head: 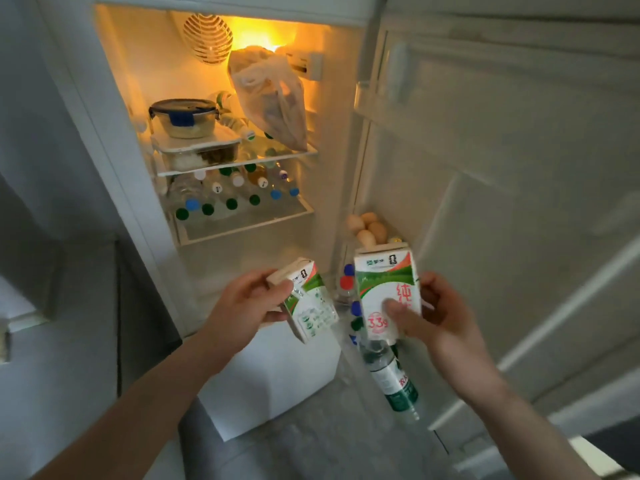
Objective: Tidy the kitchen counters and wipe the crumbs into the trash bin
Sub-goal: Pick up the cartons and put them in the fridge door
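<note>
Two milk cartons held up before the open fridge (pixel 114 140), one per hand. Left hand (pixel 247 303) gripping the tilted milk carton (pixel 304 299), thumb across its top end, fingers curled behind. Right hand (pixel 433 317) gripping the upright milk carton (pixel 388 292), thumb pressed on its front face, fingers wrapped round the far side; also a clear water bottle (pixel 391 379) with a green label hanging below that carton, how it is held not clear. Inside, on the upper glass shelf (pixel 235 161): a round lidded container (pixel 183 117) stacked on a flat rectangular container (pixel 197 148) at the left edge, a plastic bag (pixel 273 98) leaning toward the right edge. On the shelf beneath, many bottles (pixel 228 195) lying with caps toward the front edge. In the fridge door (pixel 502 168) swung open at right, several eggs (pixel 367 226) in a lower rack, just above the upright carton. More capped bottles (pixel 348 282) below them, between the two cartons. Counters and trash bin out of view.
</note>
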{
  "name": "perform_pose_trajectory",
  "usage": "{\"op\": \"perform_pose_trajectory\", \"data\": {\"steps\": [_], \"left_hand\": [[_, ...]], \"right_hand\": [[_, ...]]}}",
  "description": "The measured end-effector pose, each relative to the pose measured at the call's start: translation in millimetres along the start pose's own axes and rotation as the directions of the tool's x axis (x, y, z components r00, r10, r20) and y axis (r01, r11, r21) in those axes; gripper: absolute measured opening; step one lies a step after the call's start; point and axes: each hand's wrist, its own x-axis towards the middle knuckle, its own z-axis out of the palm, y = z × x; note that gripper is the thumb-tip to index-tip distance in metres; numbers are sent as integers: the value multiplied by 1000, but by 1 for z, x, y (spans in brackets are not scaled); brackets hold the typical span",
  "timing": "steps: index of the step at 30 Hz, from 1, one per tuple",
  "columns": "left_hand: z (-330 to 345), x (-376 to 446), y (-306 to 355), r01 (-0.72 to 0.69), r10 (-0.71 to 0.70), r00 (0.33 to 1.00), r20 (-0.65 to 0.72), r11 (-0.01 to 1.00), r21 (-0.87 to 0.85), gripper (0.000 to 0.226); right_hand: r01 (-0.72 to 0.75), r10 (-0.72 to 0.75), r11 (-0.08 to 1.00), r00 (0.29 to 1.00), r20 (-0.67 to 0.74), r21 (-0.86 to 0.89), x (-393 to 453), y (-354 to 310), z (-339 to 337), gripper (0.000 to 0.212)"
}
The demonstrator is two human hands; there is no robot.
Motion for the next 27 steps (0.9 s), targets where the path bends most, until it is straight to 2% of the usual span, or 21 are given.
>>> {"op": "perform_pose_trajectory", "data": {"steps": [5, 9, 12, 16, 20, 23, 27], "left_hand": [[25, 6, 22, -117, 113, 987, 114, 992, 36, 19], [47, 23, 50, -226, 204, 958, 199, 970, 92, 21], [63, 40, 71, -295, 245, 932, 269, 941, 164, 24], [89, 62, 93, -338, 198, 885, 422, 896, 289, 32], [118, 79, 104, -400, 179, 840, 513, 842, 361, 29], [133, 91, 108, -400, 151, 829, 539, 833, 381, 31], [146, 105, 108, -451, 55, 769, 637, 753, 480, 34]], "right_hand": [[96, -166, 957, 956, -244, -273, -10, -9, -42, 34], [40, -167, 941, 918, -359, -336, -10, -2, -58, 38], [17, -171, 925, 910, -377, -378, -7, 3, -60, 41], [-42, -125, 920, 911, -394, -389, -1, 13, -65, 41], [-21, -131, 935, 906, -401, -354, 1, 14, -68, 45], [52, -223, 915, 891, -395, -400, -3, 20, -66, 56], [160, -396, 829, 844, -361, -535, -6, 27, -61, 71]]}}
